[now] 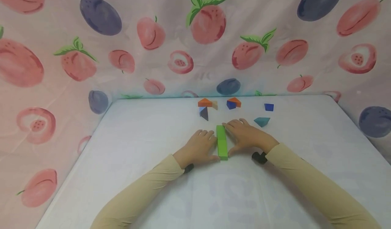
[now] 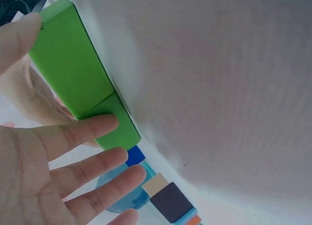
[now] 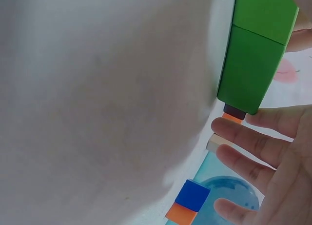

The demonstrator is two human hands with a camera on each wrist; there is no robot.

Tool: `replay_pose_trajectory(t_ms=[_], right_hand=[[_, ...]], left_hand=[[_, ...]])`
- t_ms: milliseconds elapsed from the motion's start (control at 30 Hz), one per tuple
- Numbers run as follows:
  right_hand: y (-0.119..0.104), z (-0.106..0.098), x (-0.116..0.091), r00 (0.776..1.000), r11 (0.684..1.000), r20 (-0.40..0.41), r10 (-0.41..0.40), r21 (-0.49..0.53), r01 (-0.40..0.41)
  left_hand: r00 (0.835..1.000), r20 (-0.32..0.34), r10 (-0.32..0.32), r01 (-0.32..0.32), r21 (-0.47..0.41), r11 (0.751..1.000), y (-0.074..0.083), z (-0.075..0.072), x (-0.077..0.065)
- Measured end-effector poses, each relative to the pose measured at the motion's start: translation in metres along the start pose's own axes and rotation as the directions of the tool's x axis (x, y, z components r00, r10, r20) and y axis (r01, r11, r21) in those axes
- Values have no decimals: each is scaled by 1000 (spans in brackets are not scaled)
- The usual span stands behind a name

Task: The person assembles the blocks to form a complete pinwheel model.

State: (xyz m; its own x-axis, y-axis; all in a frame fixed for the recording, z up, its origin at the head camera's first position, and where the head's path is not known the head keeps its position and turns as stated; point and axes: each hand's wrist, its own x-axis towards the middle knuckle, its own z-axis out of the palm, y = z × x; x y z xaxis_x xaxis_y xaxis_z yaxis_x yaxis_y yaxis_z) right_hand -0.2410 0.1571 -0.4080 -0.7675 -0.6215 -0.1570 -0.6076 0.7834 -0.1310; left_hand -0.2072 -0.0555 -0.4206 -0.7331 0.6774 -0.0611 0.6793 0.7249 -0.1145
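Two green blocks stand end to end in one row on the table, the far one (image 1: 220,132) touching the near one (image 1: 222,150). My left hand (image 1: 198,148) is along their left side, its thumb at the near end. In the left wrist view its fingers (image 2: 95,130) are spread and fairly straight, with the index finger against the far block. On the other side is my right hand (image 1: 248,135), fingertips by the far end and thumb beside the near block. The right wrist view shows its fingers (image 3: 256,142) extended, the index tip at the block's end.
Behind the green row lie an orange triangular block (image 1: 205,102), a beige block (image 1: 215,105), a dark blue block (image 1: 204,113), and a blue block (image 1: 231,105) by another orange one (image 1: 236,100). To the right are a teal block (image 1: 262,121) and a blue block (image 1: 269,107). A fruit-print curtain (image 1: 171,29) hangs behind.
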Motion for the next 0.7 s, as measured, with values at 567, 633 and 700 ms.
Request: replay_pose_trajectory(t_ms=[567, 633, 700], right_hand=[[4, 1, -2, 999, 1000, -27, 21, -3, -21], [5, 1, -2, 999, 999, -36, 39, 7, -39], [5, 1, 0, 997, 998, -48, 55, 19, -54]], left_hand=[[1000, -4, 8, -8, -2, 1000, 1, 0, -2], [1000, -12, 12, -12, 1, 1000, 1, 0, -2], [1000, -18, 14, -14, 4, 1000, 1, 0, -3]])
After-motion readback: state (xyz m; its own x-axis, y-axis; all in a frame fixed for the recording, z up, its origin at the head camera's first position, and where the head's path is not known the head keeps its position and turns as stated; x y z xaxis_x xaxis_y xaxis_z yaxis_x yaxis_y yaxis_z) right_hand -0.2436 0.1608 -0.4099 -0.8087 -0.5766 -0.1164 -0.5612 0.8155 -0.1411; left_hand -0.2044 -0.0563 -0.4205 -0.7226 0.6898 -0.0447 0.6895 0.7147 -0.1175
